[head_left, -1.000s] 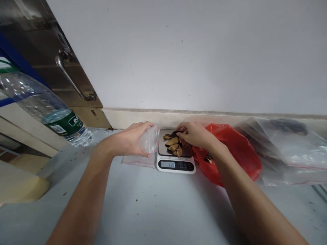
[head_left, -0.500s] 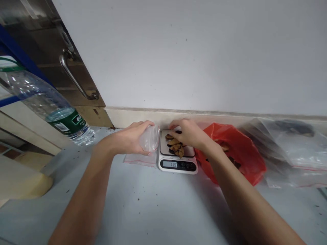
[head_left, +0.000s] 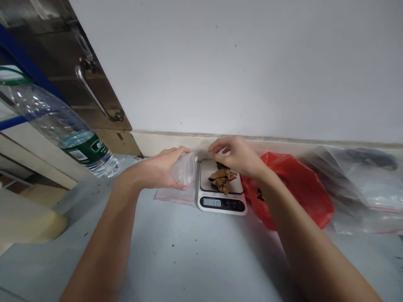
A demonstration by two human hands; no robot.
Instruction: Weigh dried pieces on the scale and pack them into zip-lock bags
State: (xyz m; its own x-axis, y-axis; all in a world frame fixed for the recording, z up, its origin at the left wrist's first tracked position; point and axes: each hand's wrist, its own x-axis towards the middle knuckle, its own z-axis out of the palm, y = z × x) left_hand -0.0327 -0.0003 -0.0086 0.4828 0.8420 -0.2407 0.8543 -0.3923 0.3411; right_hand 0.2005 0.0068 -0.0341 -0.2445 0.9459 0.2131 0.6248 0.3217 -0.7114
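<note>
My left hand grips a clear zip bag beside the scale, thumb and fingers spread around its mouth. A flat bag with a red line lies beneath it. Brown, crinkled dried pieces, perhaps dried mushroom or peel, rest on a white digital scale; its display seems to read 119, any decimal point being too small to make out. Above the far side of the plate hovers my right hand, fingers curved and parted from the thumb, with nothing visible between them. A darker piece lies just under the thumb.
Right of the scale sits an open red plastic bag, partly behind my right forearm. Clear bags lie farther right. A water bottle stands at the left, and a white wall rises behind the counter.
My right hand has lifted slightly off the dried pieces, which now lie rearranged, bunched more to the right on the plate. My left hand keeps hold of the zip bag.
</note>
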